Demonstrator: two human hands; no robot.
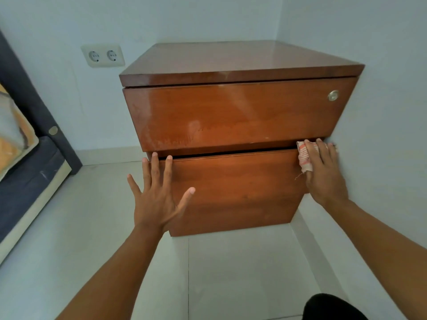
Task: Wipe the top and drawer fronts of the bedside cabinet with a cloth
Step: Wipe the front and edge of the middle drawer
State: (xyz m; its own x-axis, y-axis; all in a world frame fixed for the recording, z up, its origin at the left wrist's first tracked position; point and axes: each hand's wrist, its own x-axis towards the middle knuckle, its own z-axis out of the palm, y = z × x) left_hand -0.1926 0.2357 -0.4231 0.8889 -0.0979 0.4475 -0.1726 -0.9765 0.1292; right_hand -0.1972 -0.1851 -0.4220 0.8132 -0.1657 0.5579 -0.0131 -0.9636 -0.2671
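A glossy brown bedside cabinet (231, 61) stands in the room's corner, with an upper drawer front (231, 112) and a lower drawer front (235, 190). A gap shows between the two drawers. My right hand (323, 172) presses a red-and-white striped cloth (304, 155) flat against the top right corner of the lower drawer front, close to the wall. My left hand (157, 195) lies flat with fingers spread on the left edge of the lower drawer front, holding nothing.
A round metal lock (333, 95) sits at the upper drawer's right end. A double wall socket (102, 55) is left of the cabinet. A bed with dark frame (34, 107) stands at the far left. White floor tiles (231, 273) lie in front; my dark-clad knee (332, 308) is bottom right.
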